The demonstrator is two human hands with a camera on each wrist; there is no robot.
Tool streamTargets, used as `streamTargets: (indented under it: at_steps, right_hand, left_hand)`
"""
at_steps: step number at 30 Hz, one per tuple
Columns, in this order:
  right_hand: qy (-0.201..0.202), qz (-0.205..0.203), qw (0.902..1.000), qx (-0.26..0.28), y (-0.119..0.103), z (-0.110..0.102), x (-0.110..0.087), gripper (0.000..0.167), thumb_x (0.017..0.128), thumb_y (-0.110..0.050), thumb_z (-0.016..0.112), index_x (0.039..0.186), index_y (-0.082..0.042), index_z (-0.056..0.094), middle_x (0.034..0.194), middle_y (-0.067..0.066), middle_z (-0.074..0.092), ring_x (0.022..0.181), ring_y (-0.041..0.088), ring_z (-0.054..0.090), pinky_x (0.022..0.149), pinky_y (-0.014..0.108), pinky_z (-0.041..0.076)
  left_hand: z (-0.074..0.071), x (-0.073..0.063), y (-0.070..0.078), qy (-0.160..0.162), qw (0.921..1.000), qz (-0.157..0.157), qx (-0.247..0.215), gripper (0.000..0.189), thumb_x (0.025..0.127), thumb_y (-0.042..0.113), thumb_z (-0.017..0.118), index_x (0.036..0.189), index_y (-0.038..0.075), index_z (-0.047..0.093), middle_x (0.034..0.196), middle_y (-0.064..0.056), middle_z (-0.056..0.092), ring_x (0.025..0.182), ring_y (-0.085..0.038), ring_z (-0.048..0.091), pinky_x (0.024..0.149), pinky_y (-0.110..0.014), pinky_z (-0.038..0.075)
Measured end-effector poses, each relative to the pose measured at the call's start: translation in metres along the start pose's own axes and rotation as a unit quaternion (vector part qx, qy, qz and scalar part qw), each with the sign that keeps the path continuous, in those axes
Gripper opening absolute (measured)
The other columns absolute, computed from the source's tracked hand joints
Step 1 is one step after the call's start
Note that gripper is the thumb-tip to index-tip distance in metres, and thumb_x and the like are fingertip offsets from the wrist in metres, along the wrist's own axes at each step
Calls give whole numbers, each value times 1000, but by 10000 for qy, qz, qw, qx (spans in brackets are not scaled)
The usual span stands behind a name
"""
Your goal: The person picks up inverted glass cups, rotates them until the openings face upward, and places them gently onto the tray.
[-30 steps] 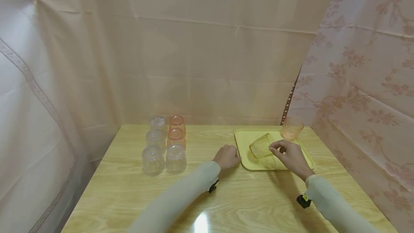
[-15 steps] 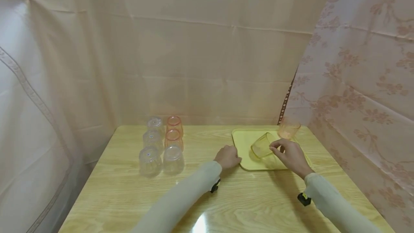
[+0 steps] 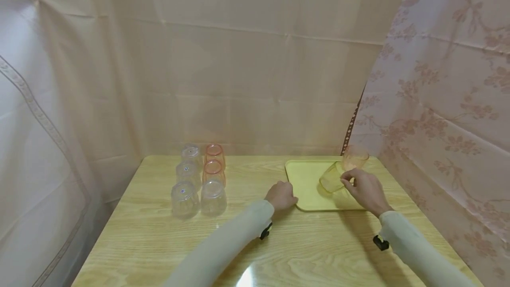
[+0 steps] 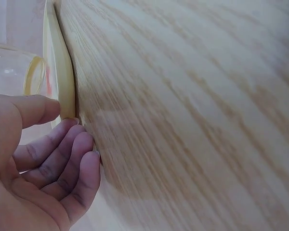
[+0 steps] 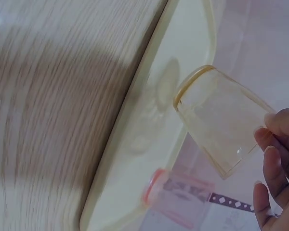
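Observation:
Between the thumb and fingers of my right hand [image 3: 368, 191] a yellow see-through cup [image 3: 330, 180] is pinched by its rim. The cup is tilted above the yellow tray [image 3: 295, 176], its base pointing left and down; the right wrist view shows a gap between base and tray. My left hand [image 3: 281, 195] pinches the tray's near left edge; in the left wrist view its thumb and forefinger meet on the tray rim [image 4: 62, 72]. A pinkish-orange cup [image 3: 354, 157] stands upright at the tray's far right corner, partly behind the right hand and yellow cup.
On the table's left side several cups stand upside down in two columns. Clear cups [image 3: 185, 198] make up the left column; the right has two red-orange cups [image 3: 214, 172] and one clear cup [image 3: 213, 198]. Curtains hang behind and at both sides.
My right hand has carried the yellow cup a little to the right, closer to the orange cup. My left hand keeps its hold on the tray edge.

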State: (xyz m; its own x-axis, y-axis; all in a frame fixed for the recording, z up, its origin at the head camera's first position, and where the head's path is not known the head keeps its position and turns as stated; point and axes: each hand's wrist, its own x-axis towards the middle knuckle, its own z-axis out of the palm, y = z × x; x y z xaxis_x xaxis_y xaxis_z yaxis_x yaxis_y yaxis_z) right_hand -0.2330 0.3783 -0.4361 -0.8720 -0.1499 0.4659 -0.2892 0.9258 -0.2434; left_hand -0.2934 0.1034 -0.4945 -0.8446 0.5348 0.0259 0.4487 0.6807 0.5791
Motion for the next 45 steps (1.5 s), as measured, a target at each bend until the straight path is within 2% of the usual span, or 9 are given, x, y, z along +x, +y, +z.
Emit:
streamTargets:
  at_steps: [4, 7, 11, 15, 23, 30, 39, 45]
  right_hand:
    - [123, -183, 9995, -231, 8, -2, 1, 7, 91, -9, 77, 98, -6, 77, 92, 7, 74, 68, 19, 64, 57, 40, 51]
    - [241, -295, 9985, -383, 14, -4, 2, 7, 89, -8, 79, 96, -6, 76, 89, 8, 74, 64, 17, 63, 53, 36, 49]
    - [239, -296, 9979, -532, 23, -6, 2, 8, 89, -8, 79, 95, -5, 76, 88, 9, 73, 59, 12, 58, 49, 30, 44]
    - [183, -264, 9971, -692, 33, -9, 1, 9, 88, -8, 79, 96, -4, 76, 88, 11, 73, 58, 13, 59, 48, 29, 42]
    - [267, -403, 9949, -888, 47, -13, 1, 12, 86, -6, 81, 96, -2, 76, 88, 12, 73, 64, 23, 65, 52, 38, 49]
    - [444, -568, 9911, -1120, 57, -14, -1, 12, 83, -5, 83, 93, -3, 77, 86, 11, 72, 67, 25, 66, 57, 44, 51]
    - [408, -594, 9878, -1382, 67, -17, -2, 12, 80, -5, 83, 90, -5, 77, 82, 8, 70, 67, 26, 65, 58, 46, 48]
    - [345, -611, 9875, -1410, 72, -18, -3, 13, 79, -4, 83, 90, -6, 77, 79, 6, 67, 63, 24, 62, 57, 45, 44]
  left_hand:
    - [-1, -1, 2, -52, 10000, -54, 17, 57, 97, 20, 72, 50, 15, 40, 43, 9, 27, 39, -5, 25, 40, -20, 25]
    - [-2, -2, 3, -43, 10000, -62, 46, 56, 97, 20, 72, 51, 14, 41, 44, 8, 28, 40, -6, 26, 41, -20, 27]
    - [-3, -4, 4, -45, 9999, -66, 78, 55, 97, 20, 73, 52, 14, 41, 45, 8, 29, 41, -6, 27, 42, -21, 28]
    - [-1, -4, 4, -77, 9999, -64, 122, 55, 97, 21, 73, 52, 14, 42, 45, 7, 30, 42, -7, 28, 43, -21, 29]
    - [0, -3, 5, -19, 9997, -30, 252, 53, 96, 22, 74, 54, 13, 43, 48, 7, 33, 44, -8, 29, 46, -23, 31]
    - [3, 0, 3, 41, 9992, -19, 393, 53, 95, 23, 75, 56, 14, 41, 51, 6, 32, 46, -9, 31, 47, -24, 32]
    - [3, -1, 3, 54, 9989, 6, 460, 53, 95, 24, 75, 57, 14, 40, 53, 5, 33, 48, -9, 33, 49, -24, 34]
    - [4, 0, 4, 75, 9983, -20, 578, 47, 95, 25, 76, 60, 13, 47, 55, 5, 39, 50, -10, 37, 51, -24, 37]
